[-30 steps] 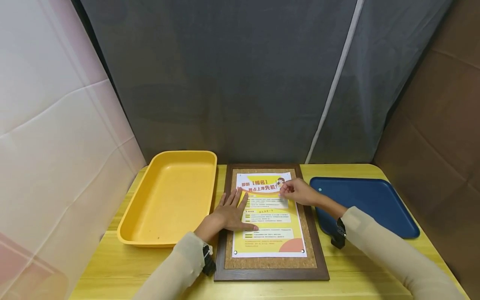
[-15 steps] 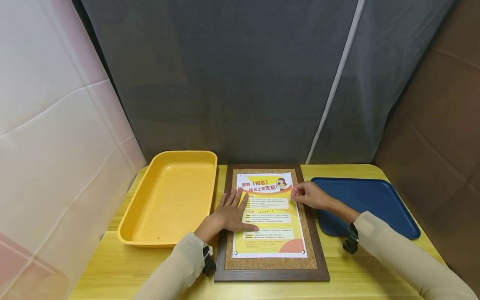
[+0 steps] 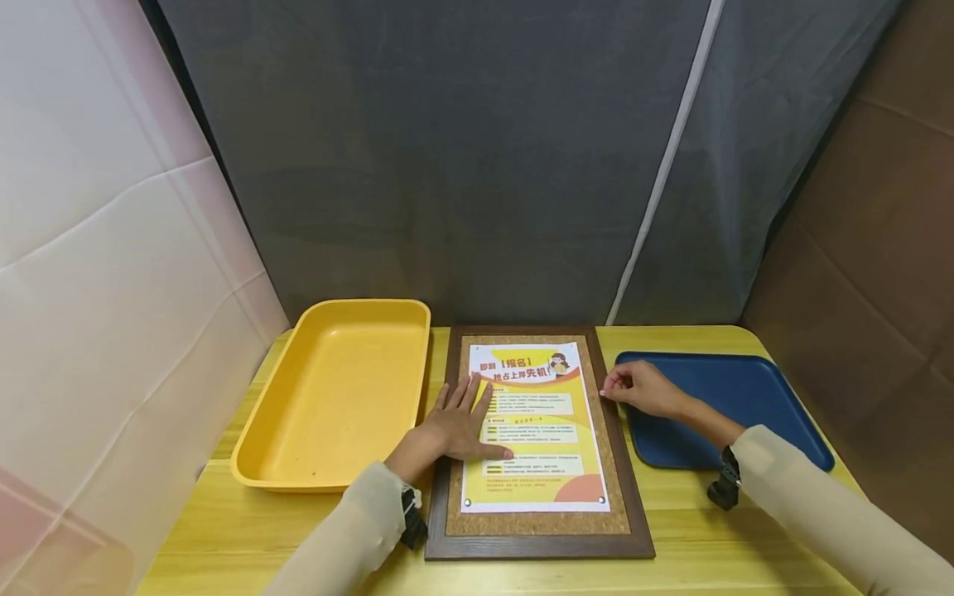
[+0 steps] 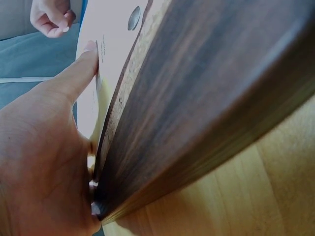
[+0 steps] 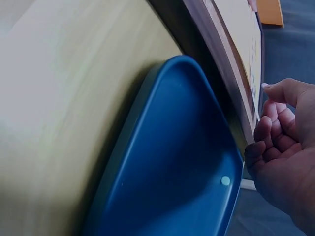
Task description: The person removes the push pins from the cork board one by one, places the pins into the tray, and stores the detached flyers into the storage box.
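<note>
The printed sheet lies on a framed corkboard, mid-way along the counter between its left and right edges and close to the far edge. The left hand presses flat on the sheet's left side, its fingers straight, spread and gripping nothing. The right hand hangs with bent fingers over the right strip of the wooden frame; whether something tiny is pinched in them I cannot tell.

The likeliest mishap, I judge, is that left palm dragging sideways: thin paper would buckle, or tear at the pin in the near left corner or the other pin opposite. A hard push might also slide the whole board, since the counter looks smooth. If the right fingers do hold something small, a loose pinch could let it drop. The black wrist device sits near the blue tray and could nudge its rim.

The pins have round, shiny heads, probably metal; the cork is grainy and tan, the frame dark, streaked and straight-edged. Towards the counter's far left corner stands a deep yellow tray with rounded corners, apparently plastic; the blue one, shallower, lies towards the far right corner (it carries a pale round dot, its nature unclear).
</note>
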A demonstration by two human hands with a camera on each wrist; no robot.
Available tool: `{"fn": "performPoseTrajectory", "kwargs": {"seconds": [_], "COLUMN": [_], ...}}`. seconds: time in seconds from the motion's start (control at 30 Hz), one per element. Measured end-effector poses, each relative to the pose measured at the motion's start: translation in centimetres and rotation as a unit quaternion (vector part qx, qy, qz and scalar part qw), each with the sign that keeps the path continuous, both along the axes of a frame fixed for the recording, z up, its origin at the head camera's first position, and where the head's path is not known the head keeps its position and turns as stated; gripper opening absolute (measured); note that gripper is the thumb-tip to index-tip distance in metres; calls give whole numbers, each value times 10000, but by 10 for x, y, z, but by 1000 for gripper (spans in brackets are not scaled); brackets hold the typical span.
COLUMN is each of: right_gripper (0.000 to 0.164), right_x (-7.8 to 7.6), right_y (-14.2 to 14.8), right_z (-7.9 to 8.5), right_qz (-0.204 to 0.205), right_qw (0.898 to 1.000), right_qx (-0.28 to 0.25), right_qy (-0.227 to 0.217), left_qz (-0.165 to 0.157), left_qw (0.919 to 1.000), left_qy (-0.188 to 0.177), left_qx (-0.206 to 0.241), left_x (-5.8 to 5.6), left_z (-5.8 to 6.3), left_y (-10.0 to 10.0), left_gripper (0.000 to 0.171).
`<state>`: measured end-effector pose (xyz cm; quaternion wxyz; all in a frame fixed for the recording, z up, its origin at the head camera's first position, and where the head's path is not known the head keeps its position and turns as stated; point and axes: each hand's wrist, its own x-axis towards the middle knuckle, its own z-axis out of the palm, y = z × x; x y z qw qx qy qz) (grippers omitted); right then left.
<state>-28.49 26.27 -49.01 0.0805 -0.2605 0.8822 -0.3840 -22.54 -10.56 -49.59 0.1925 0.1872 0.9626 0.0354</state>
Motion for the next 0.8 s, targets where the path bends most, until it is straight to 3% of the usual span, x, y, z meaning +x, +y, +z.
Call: {"fn": "performPoseTrajectory", "kwargs": {"seconds": [0.13,0.3,0.8], "right_gripper": [6,8,7], "right_x": [1,2,6], "right_y": [7,17,36], "right_z": [2,2,2], "right_qz": [-27,-111,-331], "right_qw": [10000,9998,9990], "right_qx": [68,90,279], "right_qy": [29,100,71], "left_qz": [3,-17,-73], "left_qw": [10000,10000,9998], "left_qy": [11,82,-10], "left_qx": [31,33,173], "left_x": [0,5,-2], "left_z": [0,8,-4], "left_y": [0,1,-3], "left_gripper": [123,121,124]}}
